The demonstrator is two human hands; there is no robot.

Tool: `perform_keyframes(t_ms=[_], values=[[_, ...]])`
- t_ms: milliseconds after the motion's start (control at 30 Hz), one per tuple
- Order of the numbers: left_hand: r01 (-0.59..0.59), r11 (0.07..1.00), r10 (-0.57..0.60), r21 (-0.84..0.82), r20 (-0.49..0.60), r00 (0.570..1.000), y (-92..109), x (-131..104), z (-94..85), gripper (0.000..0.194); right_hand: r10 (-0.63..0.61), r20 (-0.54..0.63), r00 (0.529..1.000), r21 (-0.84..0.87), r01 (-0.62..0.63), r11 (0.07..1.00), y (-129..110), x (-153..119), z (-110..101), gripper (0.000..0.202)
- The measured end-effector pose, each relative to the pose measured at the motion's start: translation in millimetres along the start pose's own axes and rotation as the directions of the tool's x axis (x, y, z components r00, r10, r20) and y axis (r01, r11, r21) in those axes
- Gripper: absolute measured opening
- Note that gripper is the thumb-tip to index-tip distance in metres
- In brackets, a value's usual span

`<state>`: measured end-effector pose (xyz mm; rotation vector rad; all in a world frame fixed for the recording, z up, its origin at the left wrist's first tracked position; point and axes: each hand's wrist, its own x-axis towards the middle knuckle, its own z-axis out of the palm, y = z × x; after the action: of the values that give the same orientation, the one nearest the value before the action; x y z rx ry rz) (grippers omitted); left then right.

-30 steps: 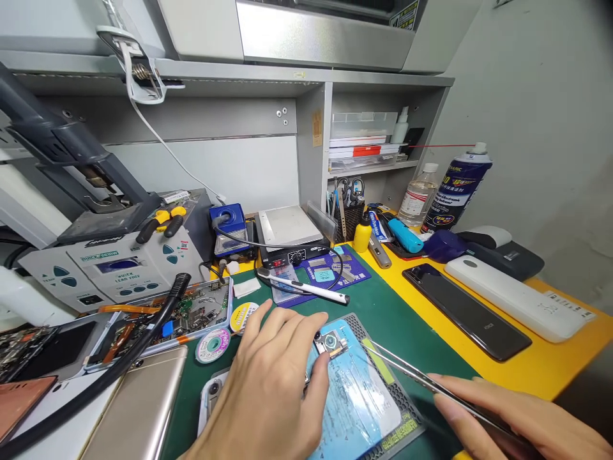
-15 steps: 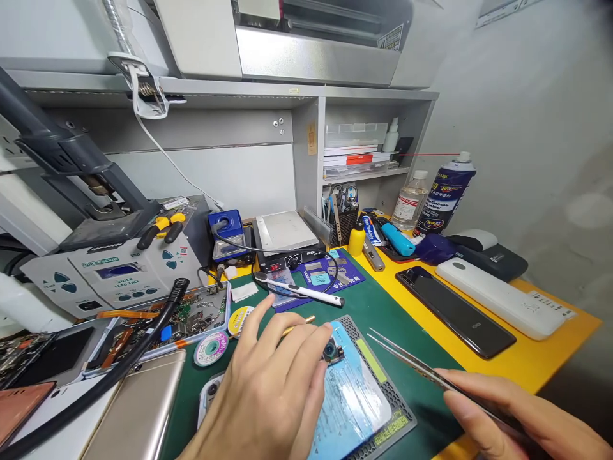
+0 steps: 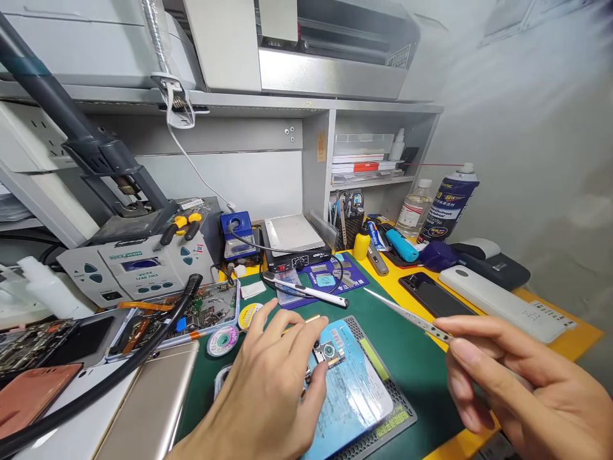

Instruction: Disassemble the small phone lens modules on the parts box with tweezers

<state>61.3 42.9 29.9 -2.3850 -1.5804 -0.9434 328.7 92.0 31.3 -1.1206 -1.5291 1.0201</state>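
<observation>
My left hand [image 3: 275, 367] curls over a small camera module [image 3: 329, 351] on the blue-covered pad [image 3: 354, 390], its thumb and forefinger at the module's near side. Gold-coloured strips show at the module's edges, and the rest of it is hidden under my fingers. To the right, my right hand [image 3: 517, 370] grips metal tweezers [image 3: 407, 313] between thumb and forefinger. The tweezers' tips point left over the green mat [image 3: 421, 377], apart from the module.
A white soldering iron pen [image 3: 306, 291] lies behind my left hand, near a solder spool [image 3: 222, 342]. Phones, including a black one [image 3: 435, 295], lie left and right. A black hose [image 3: 158, 338] crosses the left side. A spray can [image 3: 447, 204] stands at the back right.
My right hand has turned the tweezers and raised them slightly. My left thumb has shifted, showing more of the camera module. The head view has shifted a little.
</observation>
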Motion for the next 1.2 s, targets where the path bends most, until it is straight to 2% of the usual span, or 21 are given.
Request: perform_keyframes(t_ms=[33,100,200,333,433,500,633,733,767,833,900,967,1033,1100,1200], values=[[0.018,1.0,-0.018,-0.003,0.003,1.0,0.0,0.4,0.5,0.036,0.043,0.036,0.998,0.08,-0.046,0.996,-1.6,4.4,1.2,0.028],[0.068,0.998,-0.068,-0.005,0.025,0.997,0.0,1.5,2.0,0.037,0.054,0.061,0.997,0.181,-0.064,0.981,-5.6,13.6,4.9,0.029],[0.128,0.992,-0.127,-0.011,0.057,0.99,0.2,4.0,5.0,0.039,0.032,0.056,0.998,0.28,-0.046,0.959,-13.4,24.6,11.0,0.025],[0.177,0.984,-0.174,-0.034,0.067,0.982,0.9,7.9,8.6,0.039,0.071,0.032,0.997,0.421,-0.078,0.904,-21.8,34.7,12.3,0.018],[0.198,0.979,-0.194,-0.049,0.073,0.978,1.1,8.4,9.1,0.038,0.087,0.007,0.996,0.486,-0.079,0.87,-25.9,43.4,8.5,0.019],[0.209,0.977,-0.204,-0.053,0.074,0.976,0.9,7.4,8.2,0.039,0.057,-0.022,0.998,0.475,-0.039,0.879,-30.6,50.3,6.6,0.019],[0.217,0.975,-0.212,-0.052,0.077,0.974,0.9,5.1,8.6,0.039,-0.144,-0.006,0.99,0.302,0.139,0.943,-47.5,68.5,6.3,0.02],[0.21,0.977,-0.206,-0.04,0.076,0.976,1.6,4.9,11.6,0.039,-0.188,0.035,0.981,0.163,0.18,0.97,-59.3,87.9,8.4,0.032],[0.203,0.978,-0.201,-0.035,0.072,0.977,1.6,5.3,11.6,0.039,-0.237,0.073,0.969,-0.068,0.241,0.968,-61.3,94.9,10.1,0.041],[0.184,0.983,-0.183,-0.022,0.056,0.982,0.4,6.4,6.7,0.038,-0.236,0.146,0.961,-0.236,0.265,0.935,-61.3,108.3,16.3,0.045],[0.17,0.985,-0.17,-0.001,0.018,0.985,-3.4,7.6,-7.2,0.037,-0.222,0.24,0.945,-0.359,0.299,0.884,-55.9,118.7,26.1,0.047],[0.203,0.979,-0.201,0.03,-0.065,0.977,-10.0,6.6,-29.2,0.035,-0.237,0.292,0.926,-0.458,0.353,0.816,-46.6,124.7,37.7,0.049],[0.326,0.945,-0.316,0.037,-0.159,0.935,-17.9,1.4,-53.8,0.028,-0.255,0.325,0.911,-0.525,0.398,0.753,-35.9,126.2,47.9,0.048],[0.426,0.904,-0.418,0.026,-0.151,0.896,-24.6,-9.2,-74.0,0.026,-0.251,0.367,0.896,-0.562,0.429,0.707,-25.7,125.3,54.5,0.046],[0.434,0.892,-0.433,0.124,-0.04,0.901,-28.9,-31.2,-87.9,0.024,-0.223,0.418,0.881,-0.601,0.452,0.659,-12.6,124.5,58.4,0.046]])
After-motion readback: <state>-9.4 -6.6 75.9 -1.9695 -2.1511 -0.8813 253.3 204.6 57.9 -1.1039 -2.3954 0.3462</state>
